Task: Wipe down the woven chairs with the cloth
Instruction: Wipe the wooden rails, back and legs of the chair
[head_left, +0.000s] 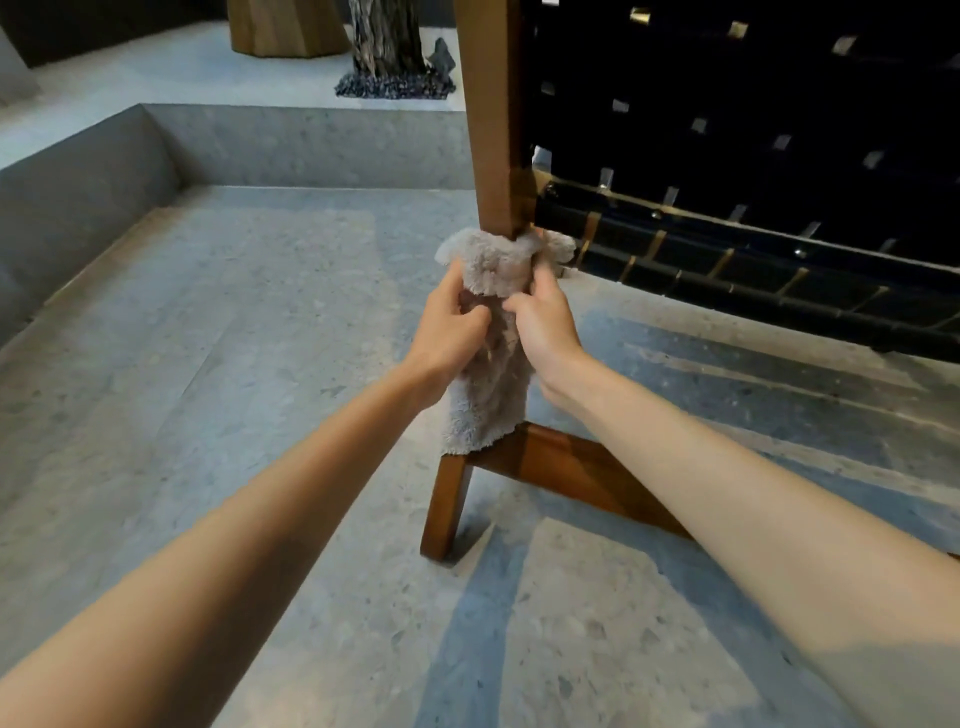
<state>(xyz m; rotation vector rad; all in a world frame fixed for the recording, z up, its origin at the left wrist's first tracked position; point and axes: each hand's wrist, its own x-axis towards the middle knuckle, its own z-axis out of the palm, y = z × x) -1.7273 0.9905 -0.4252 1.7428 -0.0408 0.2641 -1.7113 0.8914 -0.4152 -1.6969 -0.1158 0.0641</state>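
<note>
Two bare forearms reach in from the bottom corners and meet at the centre of the frame. The left hand (449, 325) and right hand (545, 322) each curl around a fluffy grey cloth (491, 384), gripping it from opposite sides. The cloth is wrapped round the wooden upright (493, 130) of the woven chair (753, 156), just above its splayed leg (447, 509). The chair's black straps fill the upper right. It stands on a speckled stone floor (208, 364). Beyond it, a raised ledge (260, 145) crosses the upper left. At top centre are a tree trunk (387, 36) ringed with dark pebbles (395, 85) and a wooden block (280, 26).
</note>
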